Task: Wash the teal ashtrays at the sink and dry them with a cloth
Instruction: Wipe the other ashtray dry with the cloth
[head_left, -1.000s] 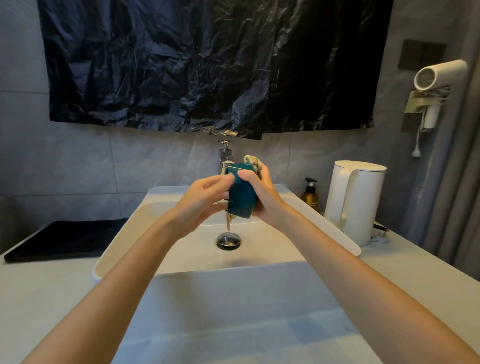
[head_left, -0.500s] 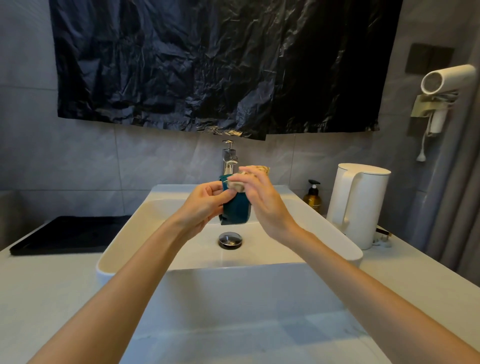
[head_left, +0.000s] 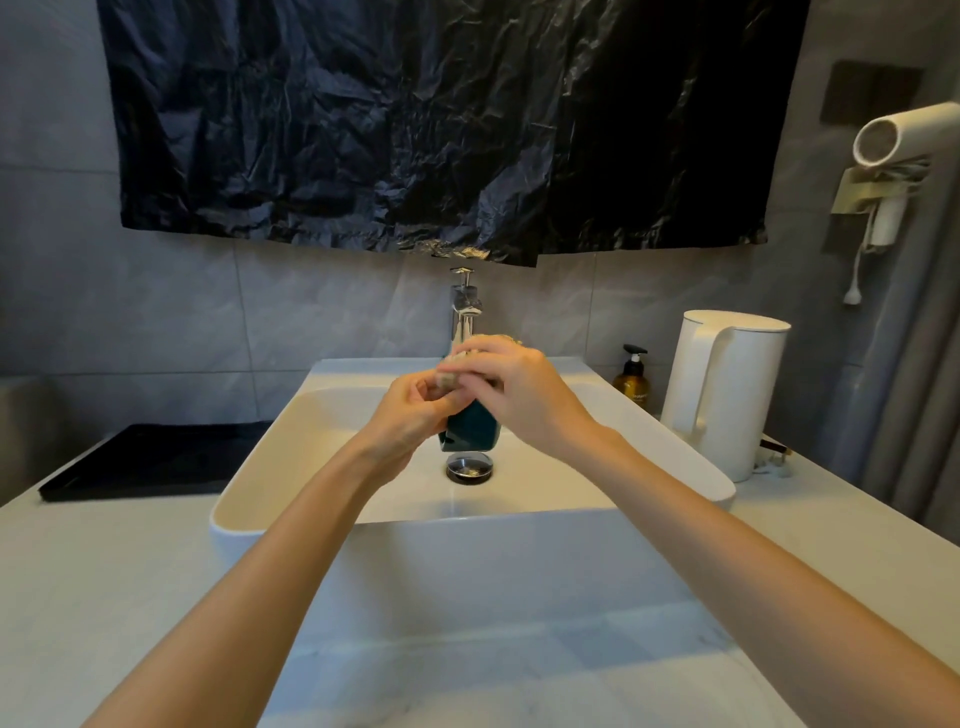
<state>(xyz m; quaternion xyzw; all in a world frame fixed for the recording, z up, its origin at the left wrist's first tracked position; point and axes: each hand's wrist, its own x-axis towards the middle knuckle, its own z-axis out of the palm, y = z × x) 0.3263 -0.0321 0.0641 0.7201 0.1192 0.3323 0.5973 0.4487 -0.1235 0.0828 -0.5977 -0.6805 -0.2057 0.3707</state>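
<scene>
A teal ashtray (head_left: 470, 428) is held on edge above the white sink basin (head_left: 613, 467), just over the drain plug (head_left: 469, 466). My left hand (head_left: 410, 415) grips its left side with curled fingers. My right hand (head_left: 511, 389) covers its upper right and presses a beige cloth (head_left: 451, 376) against the top rim. Only the lower part of the ashtray shows below the hands. The chrome tap (head_left: 464, 309) stands right behind; I see no water running.
A white kettle (head_left: 724, 389) and an amber pump bottle (head_left: 632, 379) stand right of the basin. A black tray (head_left: 150, 457) lies on the counter at the left. Black plastic sheet (head_left: 415, 119) covers the wall above. A hair dryer (head_left: 904, 135) hangs at the far right.
My right hand has slid with the cloth from the ashtray's right side over its top towards the left. The ashtray sits lower in the hands, more hidden.
</scene>
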